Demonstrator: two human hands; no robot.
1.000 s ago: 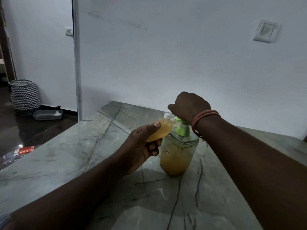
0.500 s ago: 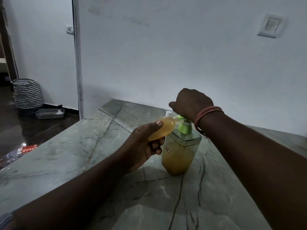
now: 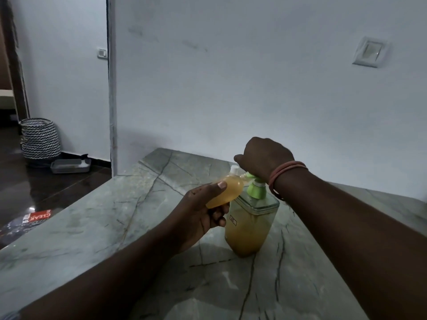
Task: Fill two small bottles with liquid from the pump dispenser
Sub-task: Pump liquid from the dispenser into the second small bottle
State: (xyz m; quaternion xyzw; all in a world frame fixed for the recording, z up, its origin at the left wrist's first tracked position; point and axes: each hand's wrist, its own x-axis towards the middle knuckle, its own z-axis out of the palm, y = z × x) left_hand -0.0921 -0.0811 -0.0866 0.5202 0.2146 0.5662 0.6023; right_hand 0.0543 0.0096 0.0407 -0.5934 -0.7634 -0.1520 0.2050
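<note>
Pump dispenser (image 3: pixel 250 225) upright on grey-green veined marble table (image 3: pixel 115 227), roughly centre, near far edge by white wall. Clear squarish body, amber liquid approx three-quarters up, small label on left face. Green pump collar (image 3: pixel 256 190) on top, clear lid under it.

Right hand (image 3: pixel 265 158) closed down over pump head from above, knuckles up, fingers curled; head itself mostly hidden under palm, only green nozzle tip (image 3: pixel 249 174) peeking out to left. Orange-red bands (image 3: pixel 285 175) round right wrist.

Left hand (image 3: pixel 203 211) clamped on small bottle (image 3: pixel 227 190), thumb on top, other fingers wrapped beneath. Bottle tilted, neck pointing up and away, white neck/opening (image 3: pixel 233 169) just beside nozzle tip; touching or not, can't tell. Bottle looks nearly full of same amber liquid. Bottle body just left of dispenser lid, above its left shoulder.

Only one small bottle in view.

Bkgd: wall plate (image 3: pixel 369 53) upper right on wall. Left of table, dark glossy floor w/ black-and-white zigzag basket (image 3: pixel 39 139) against wall, grey tray (image 3: pixel 70 166) beside it, red-and-white printed pack (image 3: pixel 37 217) lying on floor near table edge. Small switch (image 3: pixel 101 53) on far wall by door frame.
</note>
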